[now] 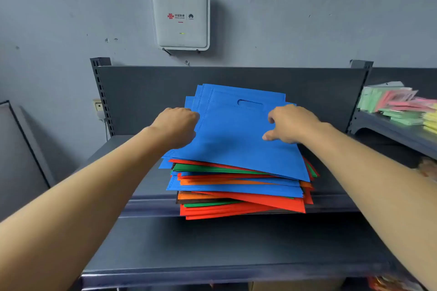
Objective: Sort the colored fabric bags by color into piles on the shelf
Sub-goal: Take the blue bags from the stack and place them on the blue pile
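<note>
A mixed stack of flat fabric bags [238, 194] lies on the dark grey shelf [146, 172], with red, orange, green and blue layers showing at its front edge. Several blue bags [234, 134] with a cut-out handle lie on top, fanned at the far corner. My left hand [178, 125] grips the left edge of the top blue bags, fingers curled around it. My right hand [289, 124] pinches the right side of the top blue bag between thumb and fingers.
A second, lower shelf board [224, 243] runs in front of the stack. To the right, a neighbouring shelf holds pastel green, pink and yellow packets [399, 106]. A white router box [181, 17] hangs on the wall above. A slotted upright post [101, 94] stands at the left.
</note>
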### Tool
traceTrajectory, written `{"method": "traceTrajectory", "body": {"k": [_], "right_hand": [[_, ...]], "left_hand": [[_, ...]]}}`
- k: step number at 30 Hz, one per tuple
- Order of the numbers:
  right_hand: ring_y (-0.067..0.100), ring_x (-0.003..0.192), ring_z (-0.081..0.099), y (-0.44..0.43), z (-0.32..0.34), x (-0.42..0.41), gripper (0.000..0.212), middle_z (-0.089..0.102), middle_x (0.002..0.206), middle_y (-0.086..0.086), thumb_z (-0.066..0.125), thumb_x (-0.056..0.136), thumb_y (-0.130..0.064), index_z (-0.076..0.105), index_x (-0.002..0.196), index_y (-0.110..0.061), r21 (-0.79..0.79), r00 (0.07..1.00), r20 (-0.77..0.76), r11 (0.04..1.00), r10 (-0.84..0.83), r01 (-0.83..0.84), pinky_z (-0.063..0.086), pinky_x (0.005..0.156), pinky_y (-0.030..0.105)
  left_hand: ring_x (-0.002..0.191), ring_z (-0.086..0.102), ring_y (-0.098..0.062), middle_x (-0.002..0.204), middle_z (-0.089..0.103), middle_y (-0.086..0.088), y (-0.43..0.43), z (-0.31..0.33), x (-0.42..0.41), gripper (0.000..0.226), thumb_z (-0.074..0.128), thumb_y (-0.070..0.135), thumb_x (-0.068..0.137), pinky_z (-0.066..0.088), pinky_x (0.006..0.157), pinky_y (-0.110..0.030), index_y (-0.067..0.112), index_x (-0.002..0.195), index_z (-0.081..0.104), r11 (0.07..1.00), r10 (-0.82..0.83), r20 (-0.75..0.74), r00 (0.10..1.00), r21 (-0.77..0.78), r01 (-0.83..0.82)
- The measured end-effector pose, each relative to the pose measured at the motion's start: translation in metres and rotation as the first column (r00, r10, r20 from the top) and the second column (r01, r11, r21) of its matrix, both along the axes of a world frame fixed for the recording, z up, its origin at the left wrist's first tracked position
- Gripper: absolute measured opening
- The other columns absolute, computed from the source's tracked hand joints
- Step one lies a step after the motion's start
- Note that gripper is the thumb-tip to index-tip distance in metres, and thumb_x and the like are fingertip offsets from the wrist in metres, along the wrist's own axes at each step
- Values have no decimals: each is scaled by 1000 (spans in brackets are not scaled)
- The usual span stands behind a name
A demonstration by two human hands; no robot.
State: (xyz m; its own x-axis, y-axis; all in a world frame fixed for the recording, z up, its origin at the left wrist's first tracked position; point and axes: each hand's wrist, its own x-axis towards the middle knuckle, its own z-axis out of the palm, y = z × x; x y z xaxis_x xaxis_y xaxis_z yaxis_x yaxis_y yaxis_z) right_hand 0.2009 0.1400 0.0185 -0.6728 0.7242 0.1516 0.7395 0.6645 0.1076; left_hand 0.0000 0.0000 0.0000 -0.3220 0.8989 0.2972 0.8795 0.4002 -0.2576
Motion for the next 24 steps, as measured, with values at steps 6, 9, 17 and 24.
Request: {"method": "traceTrajectory", "body": {"k": [6, 9, 17, 24], "right_hand": [[26, 105, 56, 17, -14, 2, 65, 56, 119, 7, 61, 79, -62, 54, 119, -11, -198, 998, 2, 978, -69, 68, 49, 88, 38], [19, 77, 53, 26, -23, 3, 55, 55, 91, 5, 60, 78, -64, 54, 86, -10, -256, 994, -49, 964, -94, 78, 42, 62, 29], [24, 85, 53, 33, -34, -5, 54, 53, 94, 6, 66, 77, -57, 50, 90, -7, -398, 949, -170, 899, -267, 182, 40, 67, 30], [28, 86, 55, 32, -35, -17, 38, 49, 81, 5, 75, 77, -24, 40, 69, -11, -378, 880, -343, 906, -329, 192, 41, 61, 30]], "left_hand": [[85, 49, -21, 113, 61, -7, 5, -1, 1, 38, 52, 39, 94, 37, 70, -30, 9, 117, 54, 995, 57, 62, 996, -84, -52], [80, 48, -22, 104, 60, -8, 8, -5, -5, 48, 55, 52, 88, 40, 66, -31, 8, 108, 54, 988, 127, 183, 975, -111, -107], [59, 35, -15, 68, 40, -2, 15, -12, -12, 52, 66, 53, 79, 25, 52, -25, 8, 69, 42, 970, 233, 576, 784, -82, -228], [54, 31, -16, 64, 36, -2, 20, -11, -13, 48, 78, 20, 75, 22, 46, -26, 11, 62, 33, 948, 168, 643, 747, 101, -300]]}}
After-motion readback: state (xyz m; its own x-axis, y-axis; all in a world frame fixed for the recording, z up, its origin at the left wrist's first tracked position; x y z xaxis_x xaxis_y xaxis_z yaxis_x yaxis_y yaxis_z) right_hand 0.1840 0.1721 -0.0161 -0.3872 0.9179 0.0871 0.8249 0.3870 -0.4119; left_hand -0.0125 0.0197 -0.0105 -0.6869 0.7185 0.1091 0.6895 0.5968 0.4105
